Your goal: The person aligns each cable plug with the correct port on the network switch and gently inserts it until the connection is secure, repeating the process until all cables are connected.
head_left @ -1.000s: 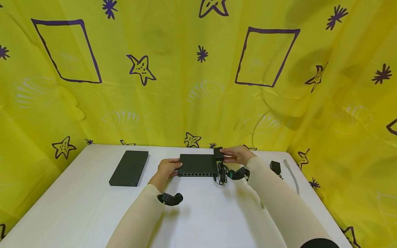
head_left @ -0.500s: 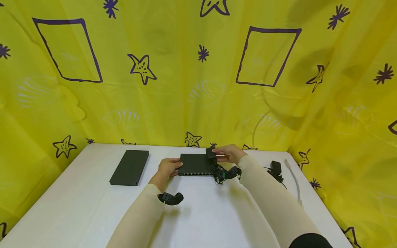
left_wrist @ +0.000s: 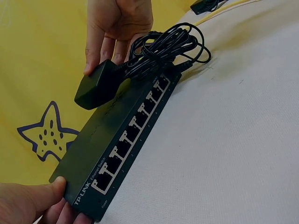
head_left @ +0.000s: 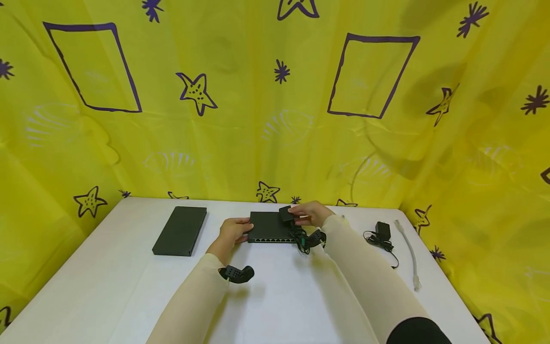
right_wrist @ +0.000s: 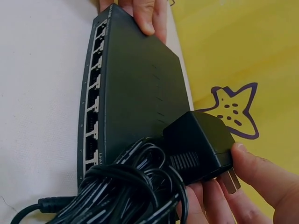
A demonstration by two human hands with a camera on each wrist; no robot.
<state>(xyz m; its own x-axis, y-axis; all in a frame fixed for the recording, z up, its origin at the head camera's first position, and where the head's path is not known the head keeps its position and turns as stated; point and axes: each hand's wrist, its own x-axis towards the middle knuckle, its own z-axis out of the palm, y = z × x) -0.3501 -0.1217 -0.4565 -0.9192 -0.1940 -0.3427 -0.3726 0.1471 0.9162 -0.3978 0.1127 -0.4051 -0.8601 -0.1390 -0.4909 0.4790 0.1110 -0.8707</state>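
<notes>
A black TP-LINK Ethernet switch (head_left: 267, 226) is at the middle of the white table, its row of ports (left_wrist: 133, 130) facing the person. My left hand (head_left: 233, 233) pinches its left end, thumb on top and fingers below. My right hand (head_left: 311, 213) holds a black power adapter (right_wrist: 201, 144) between thumb and fingers, over the switch's right part. The metal prongs (right_wrist: 230, 181) show near the fingers. A bundled black cable (left_wrist: 161, 51) hangs from the adapter across the switch's right end. The cable's plug (right_wrist: 56, 204) lies near that end; whether it is plugged in cannot be told.
A black flat box (head_left: 180, 231) lies at the table's left. To the right are a second black adapter (head_left: 382, 231) with its cord (head_left: 378, 241) and a short pale network cable (head_left: 410, 253). A yellow patterned curtain (head_left: 240, 143) borders the table (head_left: 107, 267).
My right hand has moved left with the power adapter, from the switch's right edge to over its top. The left hand and the switch stay put.
</notes>
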